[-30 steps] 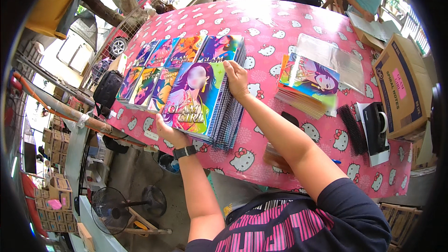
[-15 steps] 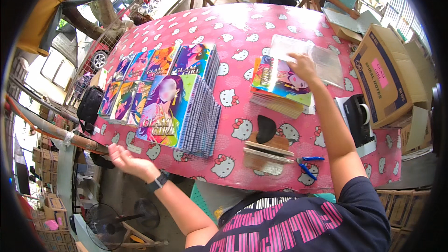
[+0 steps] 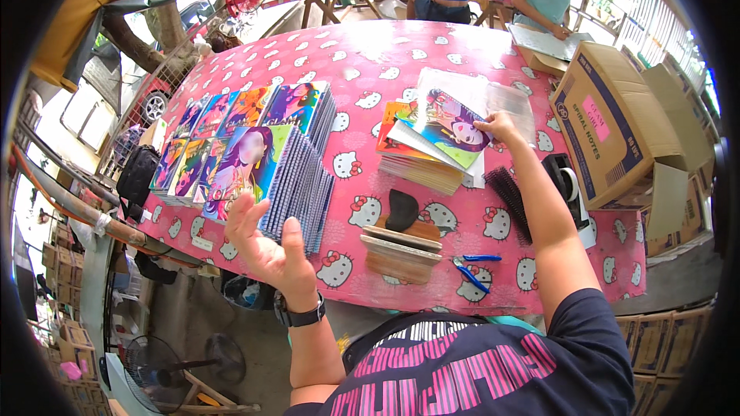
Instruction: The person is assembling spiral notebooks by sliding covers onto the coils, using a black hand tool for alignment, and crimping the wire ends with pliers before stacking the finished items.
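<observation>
My right hand (image 3: pixel 499 128) pinches the right edge of an unbound notebook (image 3: pixel 455 129) with a bright illustrated cover. That notebook is tilted and turned on top of a stack of similar unbound ones (image 3: pixel 420 168); white pages show under its cover. My left hand (image 3: pixel 271 250) is raised in front of the table's near edge, fingers apart, with nothing in it. Just beyond it stand piles of spiral-bound notebooks (image 3: pixel 297 185) with colourful covers, several piles side by side. Clear plastic sheets (image 3: pixel 509 108) lie behind and beside the stack.
Wooden blocks (image 3: pixel 401 254) with a black pad (image 3: pixel 401 210), blue-handled pliers (image 3: pixel 474 271), black spiral coils (image 3: pixel 510 196) and a tape dispenser (image 3: pixel 569 185) lie nearby. An open cardboard box (image 3: pixel 609 123) stands at the right. Two people work beyond the pink table (image 3: pixel 347 277).
My left hand has swung right and up toward the bound notebooks. My right hand has moved to the top notebook's right edge, and that notebook is now turned and lifted off the stack.
</observation>
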The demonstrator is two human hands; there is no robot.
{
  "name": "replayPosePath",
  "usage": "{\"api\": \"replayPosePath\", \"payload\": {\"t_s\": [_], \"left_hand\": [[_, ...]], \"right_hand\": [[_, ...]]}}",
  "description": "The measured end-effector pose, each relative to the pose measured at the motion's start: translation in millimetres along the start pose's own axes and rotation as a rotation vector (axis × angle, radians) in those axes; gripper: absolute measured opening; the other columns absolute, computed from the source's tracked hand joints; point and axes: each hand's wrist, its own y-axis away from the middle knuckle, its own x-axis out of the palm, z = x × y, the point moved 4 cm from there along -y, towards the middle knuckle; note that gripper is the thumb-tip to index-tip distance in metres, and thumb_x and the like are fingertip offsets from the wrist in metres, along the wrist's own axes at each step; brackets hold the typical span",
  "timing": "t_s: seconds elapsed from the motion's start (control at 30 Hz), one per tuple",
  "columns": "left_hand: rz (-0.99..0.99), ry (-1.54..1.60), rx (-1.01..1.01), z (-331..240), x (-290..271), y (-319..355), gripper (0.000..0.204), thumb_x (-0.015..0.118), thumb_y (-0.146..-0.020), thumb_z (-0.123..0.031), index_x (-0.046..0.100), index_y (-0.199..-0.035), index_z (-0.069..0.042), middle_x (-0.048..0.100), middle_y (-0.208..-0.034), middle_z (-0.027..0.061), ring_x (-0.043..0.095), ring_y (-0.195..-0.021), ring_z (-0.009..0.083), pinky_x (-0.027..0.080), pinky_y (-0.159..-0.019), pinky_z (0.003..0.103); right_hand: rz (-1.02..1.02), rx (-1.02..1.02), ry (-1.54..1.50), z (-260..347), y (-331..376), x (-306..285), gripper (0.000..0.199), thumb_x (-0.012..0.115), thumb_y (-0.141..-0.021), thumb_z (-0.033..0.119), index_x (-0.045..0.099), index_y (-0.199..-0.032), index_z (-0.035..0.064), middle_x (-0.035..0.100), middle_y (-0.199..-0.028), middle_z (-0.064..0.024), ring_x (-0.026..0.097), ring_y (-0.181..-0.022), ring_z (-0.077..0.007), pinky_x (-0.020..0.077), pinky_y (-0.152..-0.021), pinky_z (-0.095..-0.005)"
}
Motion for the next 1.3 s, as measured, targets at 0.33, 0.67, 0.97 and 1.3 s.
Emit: {"api": "replayPosePath", "payload": {"t_s": [0.33, 0.67, 0.97, 1.3], "left_hand": [[0.26, 0.208, -0.295, 21, 69, 15, 0.052, 0.076, -0.073, -0.008, 0.05, -0.117, -0.001, 0.051, -0.124, 0.0137, 0.053, -0.107, 0.0207, 0.045, -0.09, 0.035], [0.614, 0.643, -0.539, 64, 56, 54, 0.03, 0.068, -0.076, 0.012, 0.054, -0.1, -0.001, 0.063, -0.094, 0.008, 0.063, -0.084, 0.0134, 0.053, -0.076, 0.026], [0.666, 0.688, -0.623, 43, 61, 48, 0.035, 0.069, -0.073, 0.014, 0.053, -0.101, 0.0, 0.061, -0.094, 0.008, 0.061, -0.088, 0.0143, 0.053, -0.077, 0.027], [0.776, 0.541, -0.62, 40, 58, 57, 0.032, 0.069, -0.075, 0.012, 0.056, -0.102, 0.0, 0.063, -0.095, 0.0075, 0.061, -0.089, 0.0116, 0.051, -0.075, 0.024]], "right_hand": [[-0.168, -0.986, -0.136, 164, 267, -41, 0.016, 0.074, -0.07, 0.006, 0.064, -0.083, 0.0023, 0.061, -0.078, -0.0086, 0.06, -0.067, -0.0233, 0.0469, -0.065, -0.0313], [0.188, -0.696, -0.369, 68, 309, 37, 0.035, 0.073, -0.073, 0.002, 0.062, -0.106, 0.0012, 0.066, -0.094, -0.0118, 0.063, -0.085, -0.0201, 0.0498, -0.076, -0.033], [0.082, -0.645, -0.441, 29, 321, 59, 0.021, 0.061, -0.079, -0.004, 0.064, -0.1, -0.0009, 0.065, -0.09, -0.0144, 0.064, -0.08, -0.0261, 0.0507, -0.071, -0.0329], [0.145, -0.615, -0.402, 20, 321, 71, 0.02, 0.062, -0.08, -0.001, 0.064, -0.1, 0.0, 0.065, -0.091, -0.0149, 0.064, -0.08, -0.0304, 0.0507, -0.072, -0.0346]]}}
